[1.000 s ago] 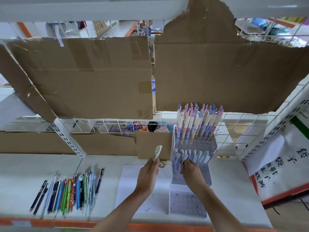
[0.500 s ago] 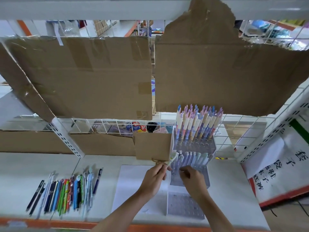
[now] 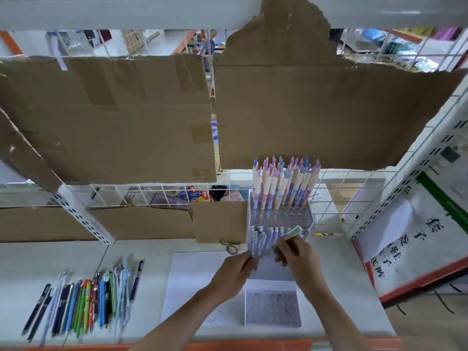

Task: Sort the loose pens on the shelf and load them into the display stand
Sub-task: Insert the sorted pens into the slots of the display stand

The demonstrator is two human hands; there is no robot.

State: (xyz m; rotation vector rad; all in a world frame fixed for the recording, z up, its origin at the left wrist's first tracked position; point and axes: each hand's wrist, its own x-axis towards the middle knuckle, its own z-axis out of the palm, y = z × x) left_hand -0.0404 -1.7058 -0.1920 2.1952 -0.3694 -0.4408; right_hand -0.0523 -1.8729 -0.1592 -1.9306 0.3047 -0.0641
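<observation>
— What did your head camera show?

— I saw both hands meeting on one pale green pen (image 3: 281, 243), held slantwise in front of the display stand (image 3: 279, 224). The left hand (image 3: 234, 271) pinched its lower end, and the right hand (image 3: 297, 254) had fingers curled round its upper part (the pen was blurred, so I couldn't make out its cap).

— And the stand?

— It stood on the white shelf (image 3: 342, 287), toward the right. Its top tier was packed with upright pastel pens (image 3: 283, 183), the middle tier held a row of pale ones, and the lowest tier (image 3: 272, 306) showed bare holes.

— The loose ones?

— The loose pens (image 3: 83, 305) lay side by side on the shelf, well to the left of the hands.
</observation>
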